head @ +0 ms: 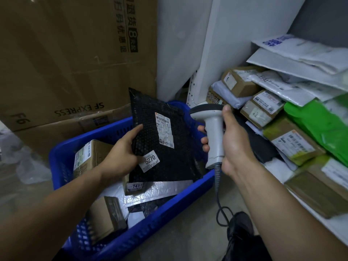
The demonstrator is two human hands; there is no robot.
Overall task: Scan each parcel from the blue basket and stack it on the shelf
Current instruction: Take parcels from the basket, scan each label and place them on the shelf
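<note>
My left hand grips a black bubble-wrap parcel by its left edge and holds it upright above the blue basket. The parcel carries a white shipping label and a sticker reading 5270. My right hand grips the handle of a white barcode scanner, whose head points left at the parcel from close by. Its coiled cable hangs down to the floor. The basket holds several more parcels, among them a brown box and a silver mailer marked 7431. The white shelf is on the right.
Several cardboard boxes, white mailers and a green bag lie stacked on the shelf. A big SF Express carton stands behind the basket on the left. My dark shoe is on the grey floor between basket and shelf.
</note>
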